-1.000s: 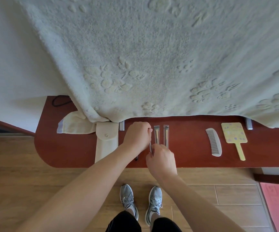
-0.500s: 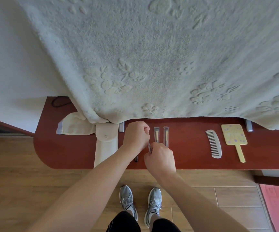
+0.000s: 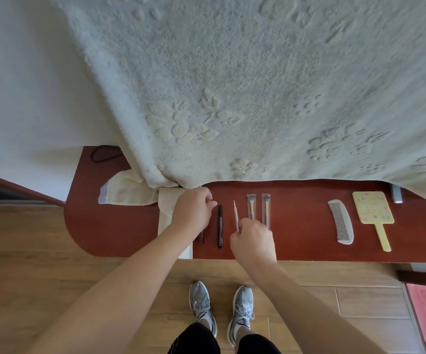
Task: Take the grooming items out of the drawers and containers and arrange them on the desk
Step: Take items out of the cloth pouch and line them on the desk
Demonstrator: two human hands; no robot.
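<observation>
On the red-brown desk [image 3: 296, 221] lie a black pen-like stick [image 3: 220, 226], a thin pale stick [image 3: 236, 215], two wrapped brushes [image 3: 251, 206] [image 3: 266, 208], a white comb [image 3: 341, 221] and a yellow hand mirror [image 3: 373, 212]. My right hand [image 3: 254, 241] pinches the near end of the pale stick. My left hand [image 3: 194, 213] hovers with curled fingers over a cream pouch [image 3: 165, 215], left of the black stick; a thin dark stick [image 3: 201, 237] shows just under it. Whether it holds anything is hidden.
A fluffy white blanket [image 3: 258, 85] hangs over the back of the desk. A folded cream cloth [image 3: 125, 192] lies at the left, a black cord [image 3: 102, 154] behind it. Wooden floor and my shoes [image 3: 222, 307] are below the desk's front edge.
My hands have moved apart. The left hand shifted left toward the pouch, uncovering the black stick on the desk; the right hand keeps hold of the pale stick.
</observation>
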